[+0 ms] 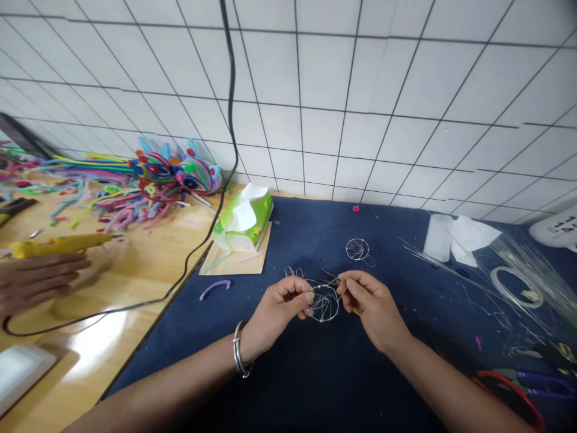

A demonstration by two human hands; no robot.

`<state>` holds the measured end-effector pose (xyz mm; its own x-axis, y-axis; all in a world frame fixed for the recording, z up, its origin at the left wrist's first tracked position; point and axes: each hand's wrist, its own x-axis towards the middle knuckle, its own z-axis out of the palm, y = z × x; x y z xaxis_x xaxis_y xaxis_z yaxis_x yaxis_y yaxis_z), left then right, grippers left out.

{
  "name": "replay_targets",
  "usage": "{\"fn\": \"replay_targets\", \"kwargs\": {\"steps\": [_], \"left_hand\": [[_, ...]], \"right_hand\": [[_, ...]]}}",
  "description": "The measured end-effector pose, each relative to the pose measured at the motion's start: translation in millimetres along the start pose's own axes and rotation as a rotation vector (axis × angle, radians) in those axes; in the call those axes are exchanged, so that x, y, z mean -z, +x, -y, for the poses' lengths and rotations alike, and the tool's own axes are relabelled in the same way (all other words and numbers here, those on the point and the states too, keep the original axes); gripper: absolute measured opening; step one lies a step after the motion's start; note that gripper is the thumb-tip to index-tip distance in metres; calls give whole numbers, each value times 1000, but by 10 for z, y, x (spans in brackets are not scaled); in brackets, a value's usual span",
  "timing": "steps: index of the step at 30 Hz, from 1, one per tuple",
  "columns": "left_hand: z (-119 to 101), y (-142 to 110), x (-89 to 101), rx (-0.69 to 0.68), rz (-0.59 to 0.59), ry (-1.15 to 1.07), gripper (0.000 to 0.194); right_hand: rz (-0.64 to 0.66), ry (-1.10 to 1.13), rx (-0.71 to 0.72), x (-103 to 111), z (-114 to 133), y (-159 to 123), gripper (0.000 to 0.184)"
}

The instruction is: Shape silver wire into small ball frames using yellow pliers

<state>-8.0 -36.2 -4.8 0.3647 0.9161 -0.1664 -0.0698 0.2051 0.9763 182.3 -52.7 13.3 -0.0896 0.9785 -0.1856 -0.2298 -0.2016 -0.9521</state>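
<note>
A round ring of thin silvery wire, with finer wire looped across its inside, hangs upright between my hands over the dark blue mat. My left hand pinches its left rim between thumb and fingers; a bracelet circles that wrist. At the ring's upper right, my right hand is closed in a pinch on a thin strand of wire running from the ring. Something small and yellow shows under the right fingers, mostly hidden. Beyond the hands, a similar wire ring lies flat on the mat.
At left, another person's hand holds a yellow glue gun near colourful pipe cleaners. A tissue pack sits on a wooden board. A black cable crosses the tables. Wire lengths, a wire coil and red-handled scissors lie right.
</note>
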Motion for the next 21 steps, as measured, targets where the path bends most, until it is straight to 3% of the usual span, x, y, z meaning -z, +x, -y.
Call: {"fn": "replay_targets", "kwargs": {"steps": [11,18,21], "left_hand": [[25,-11,-16,451,172,-575,13],[23,-58,-53,491,256,-590,12],[25,-72,-67,491,279,-514,16]], "right_hand": [[20,-482,203,0,20,-52,16],[158,-560,259,14,70,-39,11],[163,-513,181,31,59,-19,11]]}}
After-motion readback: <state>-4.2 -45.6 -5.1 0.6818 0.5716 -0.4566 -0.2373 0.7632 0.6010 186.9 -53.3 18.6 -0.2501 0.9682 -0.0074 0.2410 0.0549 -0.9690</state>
